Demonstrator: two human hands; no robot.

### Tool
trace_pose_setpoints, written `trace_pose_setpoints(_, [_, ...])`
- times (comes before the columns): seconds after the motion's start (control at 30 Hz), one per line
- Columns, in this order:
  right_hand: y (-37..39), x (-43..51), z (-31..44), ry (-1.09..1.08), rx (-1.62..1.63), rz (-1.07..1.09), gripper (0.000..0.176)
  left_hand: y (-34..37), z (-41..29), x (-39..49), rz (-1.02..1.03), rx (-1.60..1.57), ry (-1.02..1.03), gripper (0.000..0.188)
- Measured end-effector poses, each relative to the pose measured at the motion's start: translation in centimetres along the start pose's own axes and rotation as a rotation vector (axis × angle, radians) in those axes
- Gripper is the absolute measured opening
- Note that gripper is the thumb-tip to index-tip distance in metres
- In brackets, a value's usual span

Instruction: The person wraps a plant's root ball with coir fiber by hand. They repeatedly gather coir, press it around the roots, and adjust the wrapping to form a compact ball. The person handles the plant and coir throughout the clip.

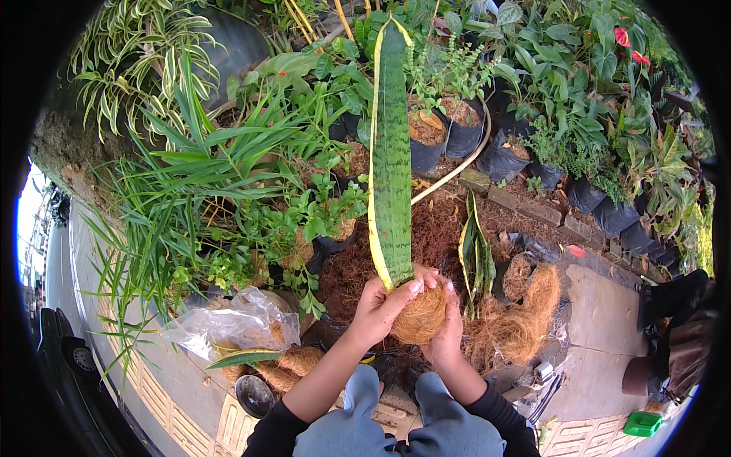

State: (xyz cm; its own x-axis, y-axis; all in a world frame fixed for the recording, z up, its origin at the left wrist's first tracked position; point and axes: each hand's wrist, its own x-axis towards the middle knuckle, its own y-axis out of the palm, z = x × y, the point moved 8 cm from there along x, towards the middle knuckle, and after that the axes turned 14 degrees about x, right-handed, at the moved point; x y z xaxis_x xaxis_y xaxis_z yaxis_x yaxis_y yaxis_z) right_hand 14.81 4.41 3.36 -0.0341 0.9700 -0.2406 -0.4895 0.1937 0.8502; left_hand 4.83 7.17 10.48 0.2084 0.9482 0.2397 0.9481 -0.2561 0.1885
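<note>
Between both palms I hold a ball of brown coconut fibre [420, 317]. A tall snake plant leaf [393, 160], dark green with a yellow margin, rises upright from its top. My left hand [380, 308] wraps the ball's left side, its thumb at the leaf's base. My right hand [448, 328] cups the right side, fingers near the top. Below the ball and behind it lies a heap of reddish-brown fibre [354, 280]. Another snake plant piece [477, 257] stands right of my hands, beside loose coconut fibre [514, 331].
At left lie a clear plastic bag [245, 320], fibre-wrapped bundles [300, 361] and a round metal bowl [255, 395]. A spool of string [543, 371] sits at right, a green plastic container [642, 424] farther off. Potted plants [428, 134] line the back. A person's legs [679, 337] show at far right.
</note>
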Motion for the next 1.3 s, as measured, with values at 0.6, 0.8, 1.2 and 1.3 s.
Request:
trace_pose_setpoints(0.6, [4.1, -2.4, 2.9, -0.945, -0.868, 0.440, 0.047, -1.6, 1.6, -1.7, -0.531, -0.154, -0.085, 0.014])
trace_pose_setpoints(0.8, [1.7, 0.3, 1.7, -0.287, -0.187, 0.169, 0.040, -0.4, -0.4, 0.0, -0.160, 0.083, 0.040, 0.020])
trace_pose_setpoints(1.2, [5.1, -2.1, 3.0, -0.850, -0.838, 0.476, 0.047, -2.3, 2.7, -2.1, -0.625, -0.222, -0.220, 0.020])
trace_pose_setpoints(1.3, [4.3, -1.7, 3.0, -0.806, -0.801, 0.384, 0.035, -1.4, 2.1, -1.5, -0.494, -0.186, -0.152, 0.016])
